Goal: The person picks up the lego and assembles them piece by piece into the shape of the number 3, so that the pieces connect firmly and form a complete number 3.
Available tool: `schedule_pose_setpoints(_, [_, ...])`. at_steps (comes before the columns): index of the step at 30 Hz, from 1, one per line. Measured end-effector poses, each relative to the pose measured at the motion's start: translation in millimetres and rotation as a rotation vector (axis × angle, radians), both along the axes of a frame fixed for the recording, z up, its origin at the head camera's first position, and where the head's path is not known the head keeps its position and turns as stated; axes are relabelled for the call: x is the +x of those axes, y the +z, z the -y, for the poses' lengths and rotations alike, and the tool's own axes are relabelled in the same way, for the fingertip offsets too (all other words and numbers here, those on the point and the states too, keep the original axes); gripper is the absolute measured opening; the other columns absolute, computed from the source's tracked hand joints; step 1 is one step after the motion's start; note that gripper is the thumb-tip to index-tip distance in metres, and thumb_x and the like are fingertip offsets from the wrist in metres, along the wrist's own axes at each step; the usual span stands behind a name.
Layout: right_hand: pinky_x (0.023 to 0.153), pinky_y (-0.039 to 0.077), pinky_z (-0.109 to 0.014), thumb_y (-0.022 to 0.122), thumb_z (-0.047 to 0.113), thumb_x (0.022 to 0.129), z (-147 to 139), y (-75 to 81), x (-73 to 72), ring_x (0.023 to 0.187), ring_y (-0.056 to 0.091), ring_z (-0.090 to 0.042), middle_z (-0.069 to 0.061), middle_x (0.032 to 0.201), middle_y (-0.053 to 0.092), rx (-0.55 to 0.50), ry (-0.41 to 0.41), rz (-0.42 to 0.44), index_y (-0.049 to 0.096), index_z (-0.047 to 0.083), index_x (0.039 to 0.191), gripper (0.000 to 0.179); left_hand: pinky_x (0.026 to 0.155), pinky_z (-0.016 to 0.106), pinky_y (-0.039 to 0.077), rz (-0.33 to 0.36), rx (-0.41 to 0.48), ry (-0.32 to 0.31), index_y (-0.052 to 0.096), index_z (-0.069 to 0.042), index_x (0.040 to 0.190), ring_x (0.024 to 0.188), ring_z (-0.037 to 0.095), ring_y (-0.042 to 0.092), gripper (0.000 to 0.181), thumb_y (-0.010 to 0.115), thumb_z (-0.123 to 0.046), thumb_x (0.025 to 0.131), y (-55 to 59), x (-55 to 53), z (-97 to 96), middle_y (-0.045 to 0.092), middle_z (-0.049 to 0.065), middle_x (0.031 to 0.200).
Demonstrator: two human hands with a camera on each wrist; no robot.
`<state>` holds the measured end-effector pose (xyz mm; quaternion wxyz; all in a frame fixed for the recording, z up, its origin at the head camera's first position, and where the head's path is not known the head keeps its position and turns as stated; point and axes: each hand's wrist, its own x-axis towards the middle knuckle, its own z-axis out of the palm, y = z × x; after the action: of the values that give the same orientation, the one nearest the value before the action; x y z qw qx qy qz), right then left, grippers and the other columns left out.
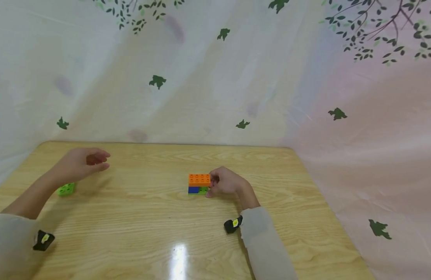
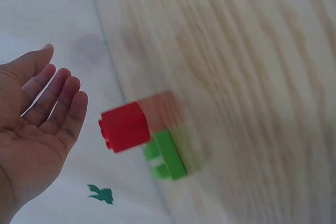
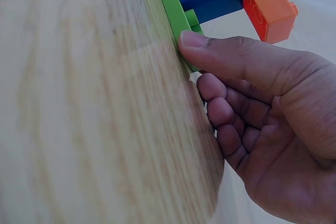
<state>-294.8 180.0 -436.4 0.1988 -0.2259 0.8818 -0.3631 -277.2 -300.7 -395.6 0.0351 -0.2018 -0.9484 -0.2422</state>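
Note:
Toward the right of the table's middle stands a small stack of toy building bricks: an orange brick (image 1: 199,179) on top, a blue brick (image 1: 193,190) beneath its left part and a thin green brick (image 3: 170,3) at the base. My right hand (image 1: 229,182) grips the right end of the green base, thumb along its near edge and the other fingers curled. Raised over the table's left side, my left hand (image 1: 79,162) holds nothing, fingers loosely bent. In the left wrist view, a red brick (image 2: 125,126) and a light green brick (image 2: 170,153) sit beside it.
The light wooden table (image 1: 138,225) ends at a pale cloth backdrop (image 1: 201,97) printed with leaves and birds. In the head view the light green brick lies partly behind the left forearm, and the red one is hidden.

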Motion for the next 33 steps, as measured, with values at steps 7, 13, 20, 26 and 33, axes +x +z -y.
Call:
schedule_pose_setpoints(7, [0.065, 0.044, -0.029, 0.091, 0.015, 0.079, 0, 0.7, 0.8, 0.069, 0.050, -0.015, 0.001, 0.075, 0.056, -0.006, 0.001, 0.002, 0.067, 0.009, 0.085, 0.025, 0.080, 0.044, 0.055, 0.004, -0.035, 0.084, 0.067, 0.004, 0.126, 0.097, 0.036, 0.070, 0.043, 0.073, -0.026, 0.097, -7.2, -0.4, 26.6, 0.074, 0.014, 0.107])
schedule_pose_setpoints(13, [0.065, 0.043, -0.029, 0.091, 0.015, 0.079, 1, -0.9, 0.2, 0.069, 0.050, -0.015, 0.001, 0.075, 0.056, -0.004, -0.002, 0.002, 0.067, 0.009, 0.085, 0.025, 0.074, 0.043, 0.056, 0.018, -0.007, 0.143, 0.065, 0.007, 0.127, 0.095, 0.038, 0.068, 0.047, 0.074, -0.027, 0.096, -11.9, -0.4, 41.6, 0.072, 0.020, 0.108])
schedule_pose_setpoints(20, [0.065, 0.044, -0.029, 0.091, 0.015, 0.078, 1, -1.0, 0.4, 0.069, 0.050, -0.015, 0.001, 0.075, 0.056, -0.005, 0.000, -0.001, 0.067, 0.009, 0.084, 0.025, 0.062, 0.027, 0.050, 0.007, 0.035, 0.210, 0.062, 0.005, 0.131, 0.094, 0.041, 0.066, 0.057, 0.077, -0.035, 0.093, -18.8, -1.7, 50.7, 0.065, 0.024, 0.110])
schedule_pose_setpoints(26, [0.065, 0.044, -0.029, 0.091, 0.016, 0.079, 1, -0.9, 0.6, 0.069, 0.050, -0.015, 0.001, 0.075, 0.056, 0.004, -0.001, -0.004, 0.067, 0.010, 0.085, 0.025, 0.063, 0.031, 0.052, 0.034, 0.036, 0.213, 0.059, 0.006, 0.133, 0.096, 0.044, 0.065, 0.064, 0.079, -0.038, 0.091, -26.2, -7.3, 56.5, 0.062, 0.029, 0.115])
schedule_pose_setpoints(33, [0.065, 0.044, -0.028, 0.091, 0.015, 0.079, 1, -0.9, 0.0, 0.069, 0.050, -0.015, 0.000, 0.074, 0.056, -0.013, 0.000, 0.005, 0.067, 0.009, 0.085, 0.025, 0.071, 0.043, 0.057, 0.112, 0.012, 0.196, 0.054, 0.009, 0.137, 0.103, 0.048, 0.062, 0.072, 0.077, -0.042, 0.092, -27.1, -13.1, 57.0, 0.057, 0.035, 0.122])
